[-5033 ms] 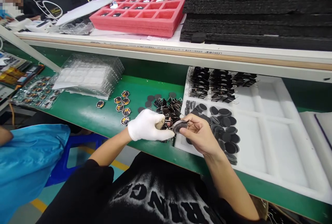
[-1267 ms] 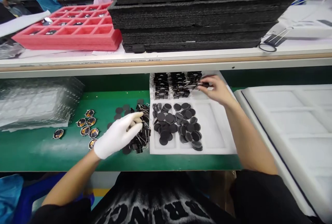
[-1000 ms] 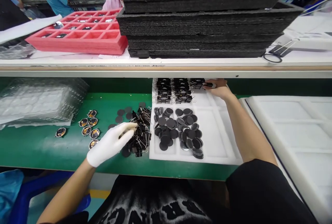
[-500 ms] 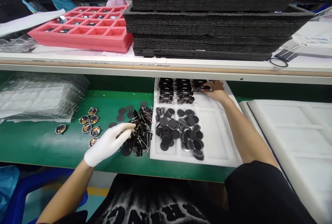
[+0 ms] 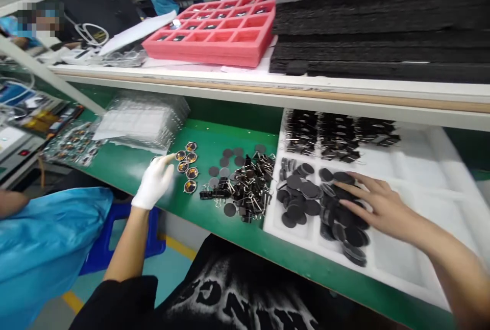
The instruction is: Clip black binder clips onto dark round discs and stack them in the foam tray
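Probably for easy reach, discs (image 5: 356, 237) are heaped beneath the right hand (image 5: 386, 210), grip apart, while the left hand's (image 5: 153, 182) cannot be told.

Right hand (image 5: 383, 207) — now at black discs (image 5: 295, 210)

Your dark flat discs (image 5: 294, 210) lie overlapping in the white tray (image 5: 398, 263), your round amber-black parts (image 5: 190, 186) grouped on the green table (image 5: 218, 128).
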### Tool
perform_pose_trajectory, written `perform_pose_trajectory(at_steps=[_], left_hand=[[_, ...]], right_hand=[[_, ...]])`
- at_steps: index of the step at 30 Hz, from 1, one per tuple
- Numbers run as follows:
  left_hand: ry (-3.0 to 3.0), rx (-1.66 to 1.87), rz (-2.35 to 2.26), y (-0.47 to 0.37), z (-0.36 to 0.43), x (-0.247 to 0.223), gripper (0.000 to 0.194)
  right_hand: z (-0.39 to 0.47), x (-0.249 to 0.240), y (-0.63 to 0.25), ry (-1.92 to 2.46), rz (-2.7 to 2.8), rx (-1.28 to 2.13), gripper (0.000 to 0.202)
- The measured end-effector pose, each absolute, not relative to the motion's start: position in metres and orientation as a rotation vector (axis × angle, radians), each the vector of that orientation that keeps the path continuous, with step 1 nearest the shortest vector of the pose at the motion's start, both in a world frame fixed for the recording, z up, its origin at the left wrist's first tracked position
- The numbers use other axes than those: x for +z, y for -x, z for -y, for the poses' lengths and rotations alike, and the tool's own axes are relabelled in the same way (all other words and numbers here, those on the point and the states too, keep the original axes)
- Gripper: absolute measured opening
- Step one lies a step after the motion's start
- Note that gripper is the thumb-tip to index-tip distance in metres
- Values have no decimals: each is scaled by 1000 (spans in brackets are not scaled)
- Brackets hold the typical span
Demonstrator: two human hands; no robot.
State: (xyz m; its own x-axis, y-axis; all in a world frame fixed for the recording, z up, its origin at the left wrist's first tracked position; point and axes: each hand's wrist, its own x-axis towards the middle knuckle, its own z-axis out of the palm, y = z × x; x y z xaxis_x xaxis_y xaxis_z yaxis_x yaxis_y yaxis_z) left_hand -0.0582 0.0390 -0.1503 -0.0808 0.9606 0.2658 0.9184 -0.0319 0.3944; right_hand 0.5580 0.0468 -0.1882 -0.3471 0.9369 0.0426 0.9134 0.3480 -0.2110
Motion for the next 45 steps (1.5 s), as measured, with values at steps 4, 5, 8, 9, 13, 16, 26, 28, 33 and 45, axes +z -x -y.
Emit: perform_pose_trajectory(at_steps=[4,5,8,9,13,16,26,28,33,45], left_hand=[[-2336,364,-2002,82,-54,-169,48],[-2382,259,-1939,82,-57,-170,49],[-2494,-40,-1817,73,-70,-165,48],[-2523,-122,-1795,70,-75,-162,46],[-2628,-305,-1700,57,-98,-154,36],[-2689,-301,-1598,49,-107,-156,25],[-2355,379,-1641,38,-114,-157,25],[-2220,577,-1698,22,-117,-156,25],[-2219,940,-1594,-41,-103,-141,28],[-1971,817,-1085,-119,-62,-118,34]], right_hand=[[-29,-201,-545,1686,2388,-72,47],[-28,-197,-544,1630,2368,-96,45],[-30,-177,-540,1469,2291,-59,37],[-30,-169,-538,1441,2267,-46,36],[-25,-147,-523,1439,2224,-70,40],[-15,-141,-510,1456,2227,-16,40],[5,-126,-438,1433,1706,808,37],[2,-126,-409,1298,1642,1009,39],[-7,-117,-341,1133,1607,1185,32],[-29,-112,-317,1181,1655,774,13]])
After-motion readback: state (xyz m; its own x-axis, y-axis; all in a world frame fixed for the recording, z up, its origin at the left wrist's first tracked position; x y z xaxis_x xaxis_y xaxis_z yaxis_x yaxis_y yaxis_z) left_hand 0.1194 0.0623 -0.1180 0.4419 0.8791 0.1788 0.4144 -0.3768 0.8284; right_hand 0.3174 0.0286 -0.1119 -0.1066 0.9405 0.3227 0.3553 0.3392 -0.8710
